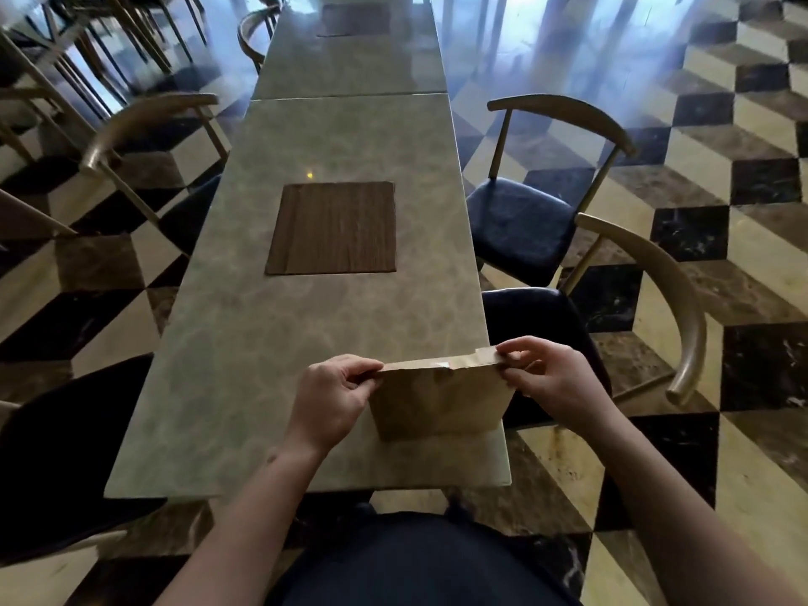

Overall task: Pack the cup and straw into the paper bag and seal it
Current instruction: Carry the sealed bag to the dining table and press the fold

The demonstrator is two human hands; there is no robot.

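Note:
A brown paper bag (439,402) stands upright near the front right corner of the marble table (271,365). Its top edge is pressed flat into a folded strip. My left hand (332,398) pinches the left end of that strip between thumb and fingers. My right hand (548,378) pinches the right end the same way. A small white patch shows on the strip near its middle. No cup or straw is in sight; the inside of the bag is hidden.
A square wooden mat (334,227) lies at the table's middle. Dark-seated chairs (524,220) stand close on the right, and one (57,452) on the left. A second table (350,59) adjoins the far end. The floor is checkered tile.

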